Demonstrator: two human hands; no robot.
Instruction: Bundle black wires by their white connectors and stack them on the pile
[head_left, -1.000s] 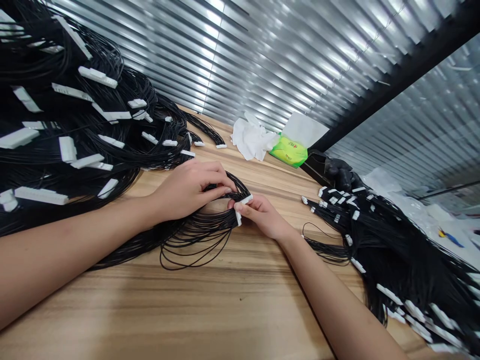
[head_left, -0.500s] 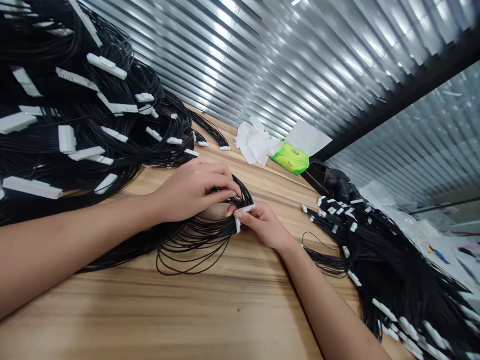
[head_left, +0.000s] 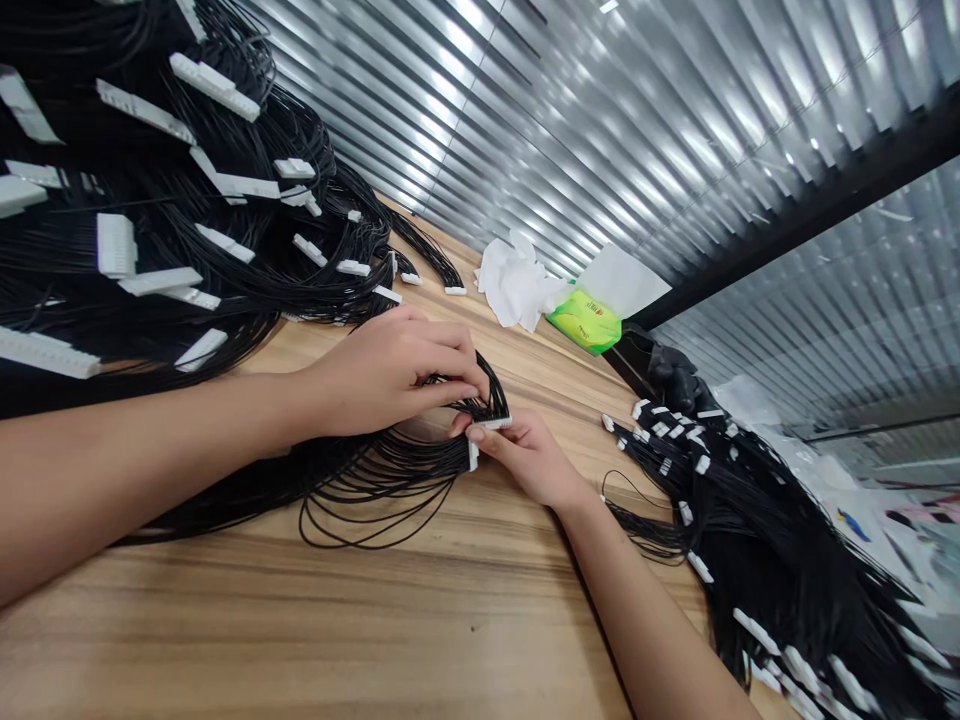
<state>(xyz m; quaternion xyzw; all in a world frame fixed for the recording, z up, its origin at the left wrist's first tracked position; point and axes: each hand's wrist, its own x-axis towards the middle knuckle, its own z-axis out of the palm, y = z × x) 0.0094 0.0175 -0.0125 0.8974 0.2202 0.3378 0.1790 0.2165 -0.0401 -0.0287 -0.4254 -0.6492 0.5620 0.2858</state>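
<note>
My left hand (head_left: pixel 397 378) is shut on a bundle of thin black wires (head_left: pixel 382 480), gripping them close to their ends. My right hand (head_left: pixel 525 458) pinches a white plastic multi-pin connector (head_left: pixel 491 423) between thumb and fingers. A second white connector piece (head_left: pixel 473 456) stands below it, at the thumb, with the wire ends running into them. The loose wire loops lie on the wooden table (head_left: pixel 420 600) below my hands. Part of the connector is hidden by my fingers.
A large heap of black wire harnesses with white connectors (head_left: pixel 187 240) fills the left side, and another (head_left: pixel 750 510) lies at the right. Beyond the hands are crumpled white tissue (head_left: pixel 517 283), a green tissue packet (head_left: pixel 584 321) and a black glove (head_left: pixel 675 372). Metal blinds stand behind.
The view has turned slightly, so the table and heaps shift in frame. My hands have stayed on the wires and connector, with the left fingers moved slightly toward the connector.
</note>
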